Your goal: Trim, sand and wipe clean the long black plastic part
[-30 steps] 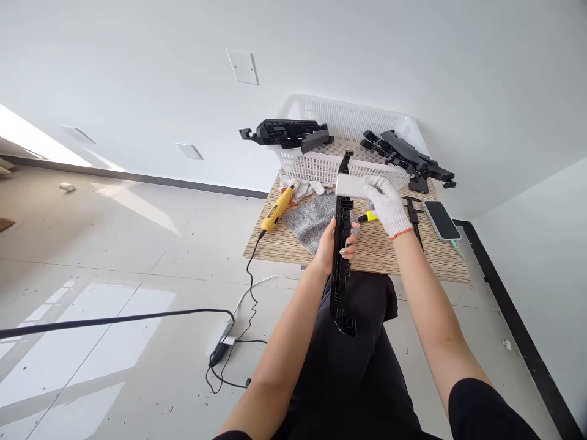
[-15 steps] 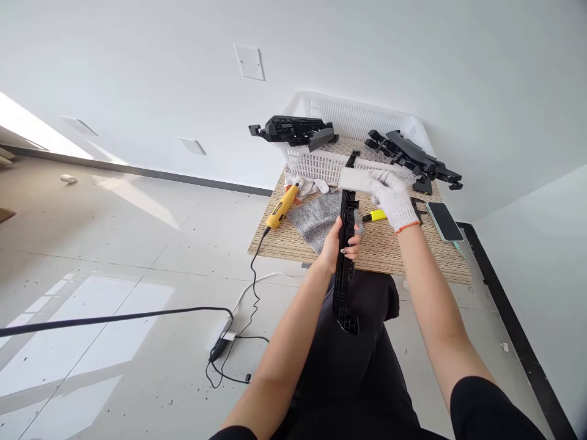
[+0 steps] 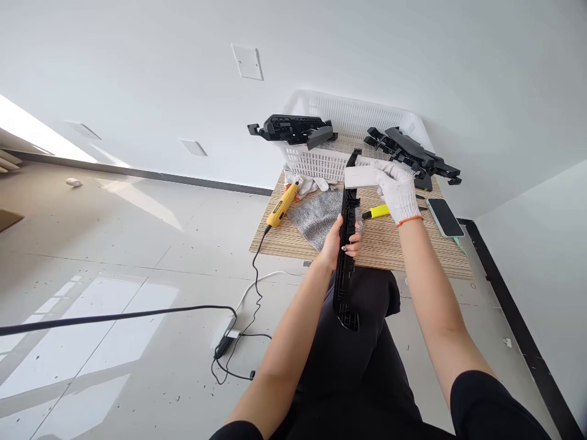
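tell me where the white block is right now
In the head view, the white block is right of centre, held in the gloved right hand over the long black piece's upper part, near the white basket.

- Right hand (image 3: 397, 190) is wearing a white, orange-edged knit glove (image 3: 402, 201).
- Left hand (image 3: 338, 245) is going bare.
- Short black sleeves (image 3: 488, 400) are showing.
- Dark trousers (image 3: 362, 360) are showing too.
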Available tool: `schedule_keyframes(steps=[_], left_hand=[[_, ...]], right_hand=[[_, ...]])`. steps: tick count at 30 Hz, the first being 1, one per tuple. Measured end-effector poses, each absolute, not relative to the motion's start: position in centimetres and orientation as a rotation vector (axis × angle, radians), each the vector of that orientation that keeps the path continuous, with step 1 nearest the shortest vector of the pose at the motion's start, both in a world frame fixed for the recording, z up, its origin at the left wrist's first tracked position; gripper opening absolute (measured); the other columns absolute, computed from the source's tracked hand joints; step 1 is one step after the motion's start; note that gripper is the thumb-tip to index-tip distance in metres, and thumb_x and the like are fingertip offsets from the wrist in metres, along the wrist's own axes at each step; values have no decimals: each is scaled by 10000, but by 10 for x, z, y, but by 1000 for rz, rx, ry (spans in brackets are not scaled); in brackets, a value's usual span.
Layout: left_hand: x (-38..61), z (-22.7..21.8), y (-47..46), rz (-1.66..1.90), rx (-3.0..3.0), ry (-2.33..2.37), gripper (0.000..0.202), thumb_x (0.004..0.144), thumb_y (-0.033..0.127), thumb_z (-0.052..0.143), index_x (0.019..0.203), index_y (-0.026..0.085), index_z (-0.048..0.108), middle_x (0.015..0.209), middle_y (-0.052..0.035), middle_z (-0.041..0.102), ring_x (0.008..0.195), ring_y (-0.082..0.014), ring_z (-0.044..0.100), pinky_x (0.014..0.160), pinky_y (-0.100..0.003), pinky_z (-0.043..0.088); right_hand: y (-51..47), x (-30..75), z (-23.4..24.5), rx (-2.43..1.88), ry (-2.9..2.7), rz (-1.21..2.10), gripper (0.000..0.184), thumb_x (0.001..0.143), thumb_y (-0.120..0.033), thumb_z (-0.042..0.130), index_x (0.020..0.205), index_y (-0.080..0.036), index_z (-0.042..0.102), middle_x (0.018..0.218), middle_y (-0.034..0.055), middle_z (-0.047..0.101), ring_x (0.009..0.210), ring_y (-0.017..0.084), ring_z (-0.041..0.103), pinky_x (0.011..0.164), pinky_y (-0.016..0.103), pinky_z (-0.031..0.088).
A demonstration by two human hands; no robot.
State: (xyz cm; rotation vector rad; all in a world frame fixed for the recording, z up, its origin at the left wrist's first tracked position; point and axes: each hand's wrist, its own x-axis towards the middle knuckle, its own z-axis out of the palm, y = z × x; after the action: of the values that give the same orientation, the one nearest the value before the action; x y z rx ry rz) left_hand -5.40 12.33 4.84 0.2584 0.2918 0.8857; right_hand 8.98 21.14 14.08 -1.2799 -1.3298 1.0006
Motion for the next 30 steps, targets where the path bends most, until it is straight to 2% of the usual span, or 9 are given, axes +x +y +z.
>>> schedule_keyframes(steps=[6, 12, 14, 17, 20, 23, 25, 27, 30], left_hand=[[-54, 51, 122, 892, 251, 302, 572, 1019, 617, 245, 851, 175, 566, 583, 62, 342, 359, -35, 232, 361, -143, 210], [-54, 51, 122, 891, 248, 304, 516, 998, 629, 350, 860, 179, 563, 591, 65, 350, 366, -34, 229, 360, -141, 211], [-54, 51, 122, 889, 254, 305, 532, 1006, 628, 316, 864, 178, 561, 587, 66, 348, 362, -34, 230, 359, -139, 213], [-54, 51, 122, 886, 257, 288, 568, 1028, 601, 215, 865, 173, 552, 582, 65, 349, 351, -37, 239, 357, -140, 211], [-55, 52, 122, 893, 260, 280, 574, 1034, 587, 190, 865, 172, 549, 580, 64, 352, 349, -39, 247, 356, -140, 209], [-55, 51, 122, 894, 262, 285, 585, 1034, 587, 179, 865, 172, 554, 580, 62, 353, 351, -42, 254, 356, -140, 210], [-55, 51, 123, 889, 252, 285, 582, 1031, 597, 197, 864, 172, 559, 586, 61, 353, 355, -41, 254, 357, -141, 211], [-54, 50, 123, 885, 240, 285, 564, 1022, 612, 248, 862, 173, 564, 593, 62, 350, 361, -38, 248, 359, -141, 210], [-54, 50, 123, 884, 234, 282, 548, 1013, 622, 295, 860, 173, 570, 598, 64, 344, 365, -35, 240, 360, -141, 207]], right_hand=[[214, 91, 139, -1284, -1449, 1046, 165, 788, -285, 747, 929, -200, 748, 643, -27, 638, 461, 58, 511, 380, 149, 382], [211, 91, 142, -1294, -1537, 1055, 162, 784, -249, 744, 936, -196, 758, 732, 0, 683, 496, 64, 532, 413, 166, 420], [208, 91, 140, -1260, -1421, 929, 145, 826, -245, 690, 950, -206, 756, 775, -3, 689, 490, 43, 493, 421, 157, 402], [206, 95, 134, -1304, -1449, 1000, 199, 841, -275, 669, 1008, -203, 750, 778, 4, 678, 520, 69, 524, 447, 187, 436], [209, 100, 128, -1283, -1583, 917, 376, 790, -291, 727, 1159, -224, 709, 929, 29, 701, 727, 142, 637, 613, 267, 565], [212, 103, 127, -1152, -1646, 719, 583, 732, -284, 786, 1292, -267, 625, 1148, 43, 676, 955, 191, 654, 783, 328, 598], [211, 102, 131, -1139, -1608, 787, 457, 788, -337, 749, 1224, -260, 636, 1017, 37, 685, 810, 172, 649, 651, 304, 579], [210, 99, 136, -1205, -1501, 901, 222, 866, -416, 677, 996, -237, 660, 714, -1, 617, 547, 121, 537, 449, 244, 456], [212, 96, 140, -1418, -1498, 1080, 334, 842, -492, 716, 707, -228, 563, 478, -39, 478, 386, 84, 390, 332, 209, 297]])
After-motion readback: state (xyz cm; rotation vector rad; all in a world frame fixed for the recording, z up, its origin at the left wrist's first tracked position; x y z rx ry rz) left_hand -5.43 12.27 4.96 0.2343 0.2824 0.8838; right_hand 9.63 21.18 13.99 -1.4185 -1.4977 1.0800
